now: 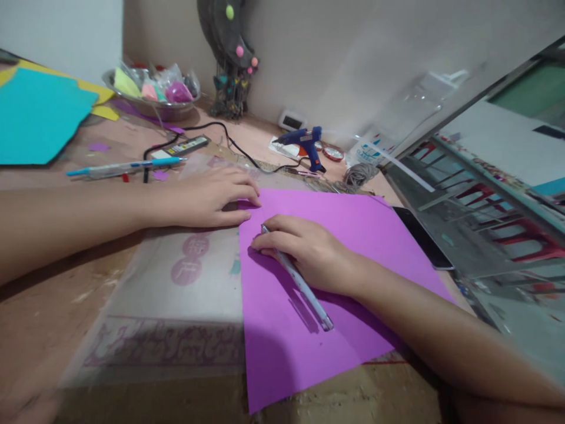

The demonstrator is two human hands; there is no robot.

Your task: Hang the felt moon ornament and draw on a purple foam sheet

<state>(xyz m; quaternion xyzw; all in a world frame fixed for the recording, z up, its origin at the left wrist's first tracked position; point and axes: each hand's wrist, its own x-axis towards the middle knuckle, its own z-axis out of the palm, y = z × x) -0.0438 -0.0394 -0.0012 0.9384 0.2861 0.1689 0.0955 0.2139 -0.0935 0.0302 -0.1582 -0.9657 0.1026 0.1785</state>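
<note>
A sheet of purple paper (273,341) lies over a printed translucent plastic sheet (176,312) on the table. My left hand (216,197) rests flat at the paper's upper left edge, fingers apart and fingertips touching it. Closed around a slim pale pen (304,288), my right hand (309,250) lies on the left half of the paper. The pen slants, its upper end toward me and its other end at my fingers. Whether its tip touches the paper is hidden by the fingers.
Behind my hands are a blue glue gun (309,141) with a black cord, a blue pen (128,168), a utility knife (180,147) and a metal bowl (154,109) of bagged coloured material. Cyan paper (39,118) lies at left. A dark phone (424,235) sits by the table's right edge.
</note>
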